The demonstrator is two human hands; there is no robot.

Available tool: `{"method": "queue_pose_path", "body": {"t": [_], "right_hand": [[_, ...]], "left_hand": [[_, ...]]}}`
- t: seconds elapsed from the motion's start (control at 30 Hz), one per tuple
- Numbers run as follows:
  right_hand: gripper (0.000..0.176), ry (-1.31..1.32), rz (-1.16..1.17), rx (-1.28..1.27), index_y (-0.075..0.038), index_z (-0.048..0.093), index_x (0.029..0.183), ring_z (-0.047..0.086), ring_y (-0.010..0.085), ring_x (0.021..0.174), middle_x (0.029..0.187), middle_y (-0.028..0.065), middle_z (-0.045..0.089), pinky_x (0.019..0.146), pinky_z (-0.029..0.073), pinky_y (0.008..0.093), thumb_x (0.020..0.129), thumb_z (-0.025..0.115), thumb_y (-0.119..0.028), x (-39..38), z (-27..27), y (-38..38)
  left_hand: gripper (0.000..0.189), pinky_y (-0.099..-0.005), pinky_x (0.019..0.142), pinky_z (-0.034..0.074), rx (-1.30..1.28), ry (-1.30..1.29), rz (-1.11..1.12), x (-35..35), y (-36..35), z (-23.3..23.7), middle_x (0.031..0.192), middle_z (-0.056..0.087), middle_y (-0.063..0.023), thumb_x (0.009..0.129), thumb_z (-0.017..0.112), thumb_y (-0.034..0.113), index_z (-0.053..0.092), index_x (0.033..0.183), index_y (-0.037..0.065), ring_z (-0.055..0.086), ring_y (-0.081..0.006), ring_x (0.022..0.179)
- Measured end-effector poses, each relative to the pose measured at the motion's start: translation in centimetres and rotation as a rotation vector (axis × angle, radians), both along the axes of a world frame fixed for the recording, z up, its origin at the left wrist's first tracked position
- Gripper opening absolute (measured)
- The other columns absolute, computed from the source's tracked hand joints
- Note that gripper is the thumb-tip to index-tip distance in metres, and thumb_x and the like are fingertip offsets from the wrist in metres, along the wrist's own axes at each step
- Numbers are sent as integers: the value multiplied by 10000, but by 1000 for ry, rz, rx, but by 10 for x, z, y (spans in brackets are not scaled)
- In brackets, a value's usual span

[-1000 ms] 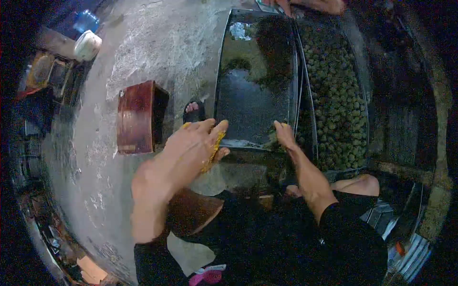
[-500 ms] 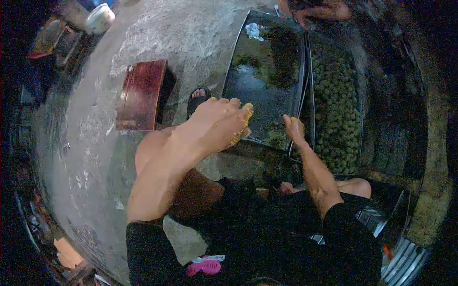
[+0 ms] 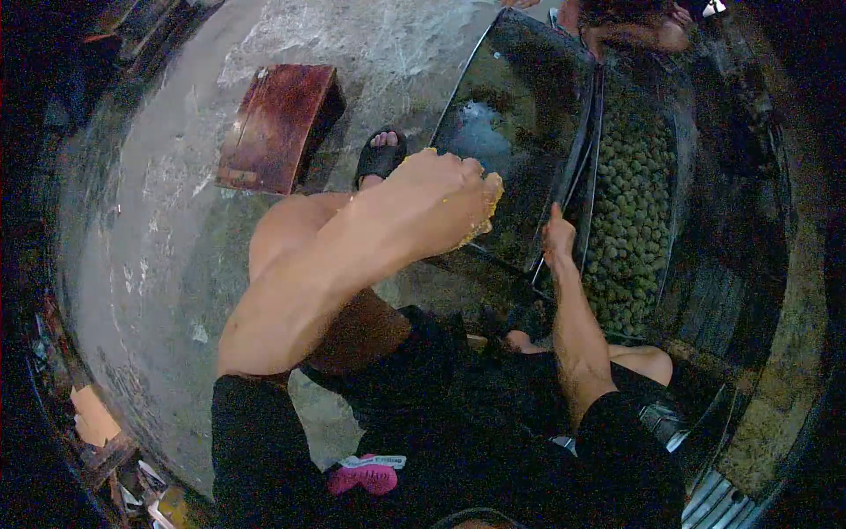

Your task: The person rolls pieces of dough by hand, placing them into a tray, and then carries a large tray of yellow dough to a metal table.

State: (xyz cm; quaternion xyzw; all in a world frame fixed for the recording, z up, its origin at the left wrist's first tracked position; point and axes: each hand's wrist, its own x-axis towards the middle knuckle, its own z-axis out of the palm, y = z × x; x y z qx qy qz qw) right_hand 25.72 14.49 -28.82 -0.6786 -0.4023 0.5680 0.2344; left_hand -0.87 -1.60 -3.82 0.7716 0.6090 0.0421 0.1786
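Metal tray (image 3: 483, 128) | just left of right hand (image 3: 559, 240) | apparently touching

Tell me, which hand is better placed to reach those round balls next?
Probably the right hand: it is by the near end of the dark tray, close to the round balls. The left hand is farther from them, with yellow stuff on it.

Two trays (image 3: 575, 167) (image 3: 595, 159), one reddish box (image 3: 278, 128)
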Motion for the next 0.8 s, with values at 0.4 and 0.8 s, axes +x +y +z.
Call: {"method": "queue_pose_path", "body": {"t": [0.4, 0.8], "right_hand": [[301, 572, -101, -118, -69, 547, 877, 513, 151, 607, 831, 60, 580, 507, 406, 271, 900, 541, -370, 11, 13, -14], [284, 321, 200, 60, -85, 562, 816, 530, 149, 595, 740, 75, 604, 463, 379, 255, 866, 590, -363, -16, 41, -23]], "left_hand": [[326, -444, 679, 501, 11, 32, -8, 5, 4, -4, 918, 565, -164, 836, 579, 289, 514, 1035, 39, 596, -360, 832], [188, -399, 647, 511, 219, 52, -25, 9, 3, -11, 823, 623, -155, 823, 516, 167, 591, 926, 28, 640, -301, 760]]}}
